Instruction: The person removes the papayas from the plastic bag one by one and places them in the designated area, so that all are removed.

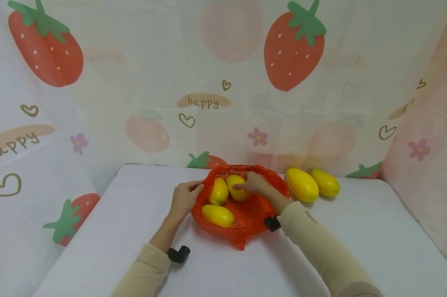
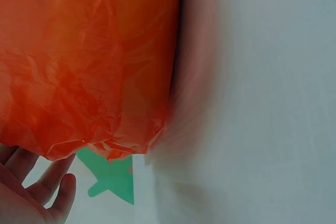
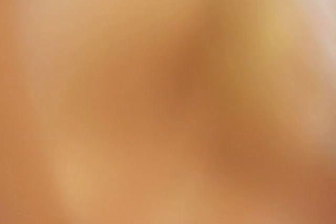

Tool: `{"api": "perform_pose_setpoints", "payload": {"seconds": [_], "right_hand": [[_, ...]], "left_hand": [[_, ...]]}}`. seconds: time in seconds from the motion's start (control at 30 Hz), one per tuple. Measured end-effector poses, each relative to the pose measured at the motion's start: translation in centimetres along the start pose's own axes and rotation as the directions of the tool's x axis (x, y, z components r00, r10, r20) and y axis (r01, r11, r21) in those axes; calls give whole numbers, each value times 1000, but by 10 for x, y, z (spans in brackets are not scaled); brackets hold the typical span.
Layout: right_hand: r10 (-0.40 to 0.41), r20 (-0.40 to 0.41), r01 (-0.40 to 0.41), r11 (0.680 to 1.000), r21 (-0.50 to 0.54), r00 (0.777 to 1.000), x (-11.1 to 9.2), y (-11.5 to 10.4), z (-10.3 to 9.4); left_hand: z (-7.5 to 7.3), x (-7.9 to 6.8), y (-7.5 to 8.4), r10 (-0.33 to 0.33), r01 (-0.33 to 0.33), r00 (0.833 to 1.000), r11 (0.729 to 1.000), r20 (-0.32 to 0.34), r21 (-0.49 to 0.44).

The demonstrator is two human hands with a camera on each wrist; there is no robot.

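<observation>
The right hand [image 1: 256, 183] grips a yellow fruit [image 1: 239, 195] inside the red bag [image 1: 217, 231] at frame centre, its long axis running steeply from upper left to lower right. The left hand [image 1: 183, 201] holds the bag's left edge.

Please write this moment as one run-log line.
left hand: holds bag rim | right hand: grips fruit inside | bag: two other fruits | table: two fruits

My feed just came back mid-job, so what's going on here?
A person's left hand holds the rim of a red plastic bag, while the right hand, inside it, grips a yellow fruit. Two more yellow fruits lie in the bag, and two loose ones sit beside it on the white tabletop, to the right.
</observation>
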State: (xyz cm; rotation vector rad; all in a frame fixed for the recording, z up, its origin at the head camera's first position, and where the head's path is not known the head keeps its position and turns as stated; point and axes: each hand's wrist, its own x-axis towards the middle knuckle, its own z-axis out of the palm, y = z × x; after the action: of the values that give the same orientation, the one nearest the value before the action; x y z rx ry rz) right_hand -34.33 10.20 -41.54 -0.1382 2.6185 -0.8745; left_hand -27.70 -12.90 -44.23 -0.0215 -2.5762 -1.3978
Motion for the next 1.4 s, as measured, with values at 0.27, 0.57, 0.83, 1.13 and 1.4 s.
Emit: {"api": "perform_pose_setpoints", "payload": {"seconds": [0.27, 0.57, 0.83, 1.13, 1.4], "right_hand": [[23, -29, -23, 999, 23, 999, 5, 2, 7], [34, -44, -32, 998, 53, 998, 6, 3, 8], [11, -57, -9, 999, 34, 998, -1, 1, 3], [-49, -44, 49, 999, -1, 998, -18, -3, -12], [-51, -58, 49, 998, -35, 997, -29, -5, -23]], "left_hand": [[1, 1, -2, -8, 8, 1000, 1000, 0, -4], [1, 1, -1, -16, 16, 1000, 1000, 3, -11], [0, 2, 1, -17, 17, 1000, 1000, 1, -5], [0, 2, -1, -11, 11, 1000, 1000, 3, 0], [0, 2, -1, -5, 5, 1000, 1000, 1, 1]]}}
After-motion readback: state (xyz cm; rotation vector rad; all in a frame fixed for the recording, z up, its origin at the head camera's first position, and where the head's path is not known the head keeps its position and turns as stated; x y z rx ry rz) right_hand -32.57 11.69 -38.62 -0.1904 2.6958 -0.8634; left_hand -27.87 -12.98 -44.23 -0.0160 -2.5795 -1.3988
